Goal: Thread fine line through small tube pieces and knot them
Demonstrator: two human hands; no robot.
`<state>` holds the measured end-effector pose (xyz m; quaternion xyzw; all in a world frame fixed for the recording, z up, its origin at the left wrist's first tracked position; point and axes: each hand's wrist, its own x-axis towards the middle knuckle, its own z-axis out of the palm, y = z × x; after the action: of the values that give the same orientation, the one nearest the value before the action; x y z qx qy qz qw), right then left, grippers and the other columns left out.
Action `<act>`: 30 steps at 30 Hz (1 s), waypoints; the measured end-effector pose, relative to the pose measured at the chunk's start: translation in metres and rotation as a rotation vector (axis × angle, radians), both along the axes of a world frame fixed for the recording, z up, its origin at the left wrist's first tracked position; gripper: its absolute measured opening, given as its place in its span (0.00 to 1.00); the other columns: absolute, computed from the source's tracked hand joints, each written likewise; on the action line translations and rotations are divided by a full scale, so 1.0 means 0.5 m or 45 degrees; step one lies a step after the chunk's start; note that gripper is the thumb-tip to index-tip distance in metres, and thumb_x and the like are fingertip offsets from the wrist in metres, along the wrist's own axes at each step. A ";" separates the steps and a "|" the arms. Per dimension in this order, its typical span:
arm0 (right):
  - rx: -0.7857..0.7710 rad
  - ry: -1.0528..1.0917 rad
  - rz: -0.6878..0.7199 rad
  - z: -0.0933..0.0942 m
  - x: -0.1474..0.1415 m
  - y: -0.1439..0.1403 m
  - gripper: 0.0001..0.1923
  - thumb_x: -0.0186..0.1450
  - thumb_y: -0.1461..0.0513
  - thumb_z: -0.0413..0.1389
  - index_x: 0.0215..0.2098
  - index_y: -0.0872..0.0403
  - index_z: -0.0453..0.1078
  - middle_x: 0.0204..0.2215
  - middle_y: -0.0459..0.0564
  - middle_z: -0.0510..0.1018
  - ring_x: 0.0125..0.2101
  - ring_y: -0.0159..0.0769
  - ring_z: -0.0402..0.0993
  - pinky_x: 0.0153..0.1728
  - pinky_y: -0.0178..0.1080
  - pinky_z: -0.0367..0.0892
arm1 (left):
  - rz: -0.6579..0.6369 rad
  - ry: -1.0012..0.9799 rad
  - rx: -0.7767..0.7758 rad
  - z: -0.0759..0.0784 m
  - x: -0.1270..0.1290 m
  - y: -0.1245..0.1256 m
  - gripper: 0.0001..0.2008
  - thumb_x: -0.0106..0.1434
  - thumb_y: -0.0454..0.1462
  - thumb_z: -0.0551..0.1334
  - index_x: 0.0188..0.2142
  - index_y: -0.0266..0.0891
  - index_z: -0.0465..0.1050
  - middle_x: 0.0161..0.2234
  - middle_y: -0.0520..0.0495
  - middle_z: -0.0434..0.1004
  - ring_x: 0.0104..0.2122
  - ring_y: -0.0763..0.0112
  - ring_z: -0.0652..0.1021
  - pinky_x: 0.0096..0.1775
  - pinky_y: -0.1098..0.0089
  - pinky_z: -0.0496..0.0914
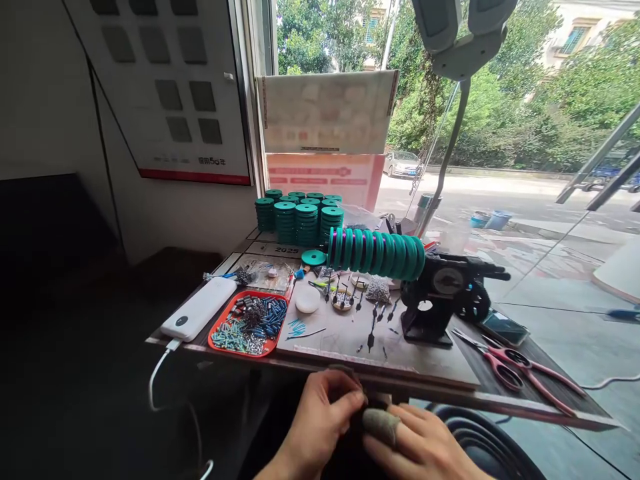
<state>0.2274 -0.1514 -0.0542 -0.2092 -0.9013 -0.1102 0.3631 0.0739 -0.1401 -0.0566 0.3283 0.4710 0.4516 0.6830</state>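
Note:
Just below the table's front edge, my two hands meet low in the view. My left hand [325, 407] is closed, its thumb pressed to the bent forefinger; anything in that pinch is too small and dark to make out. Close beside it, my right hand [415, 443] has its fingers drawn together, with a grey-green finger cover [381, 425] on one digit. What it grips is hidden against dark clothing. On the board [325, 357] above the hands lie dark tasselled pieces [371, 333] and short blue tubes [297, 327].
Left, a red tray [214, 340] holds beads and small parts beside a white power bank [199, 309]. A black winding stand [427, 320] carries a row of green spools [377, 253]. More green spools [286, 223] stack behind. Pink-handled scissors [510, 360] and a phone [505, 328] lie right.

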 end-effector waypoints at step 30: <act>-1.125 0.367 0.091 0.049 -0.025 0.040 0.15 0.66 0.59 0.51 0.23 0.56 0.69 0.19 0.45 0.72 0.21 0.27 0.66 0.22 0.28 0.62 | 0.177 1.057 1.239 -0.035 -0.011 -0.002 0.08 0.55 0.27 0.60 0.27 0.36 0.77 0.30 0.42 0.75 0.31 0.66 0.76 0.33 0.72 0.69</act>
<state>0.2149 -0.1313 -0.0298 -0.3257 -0.8088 0.3270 0.3644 0.0684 -0.1410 -0.0743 0.7169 0.4575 0.4922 0.1861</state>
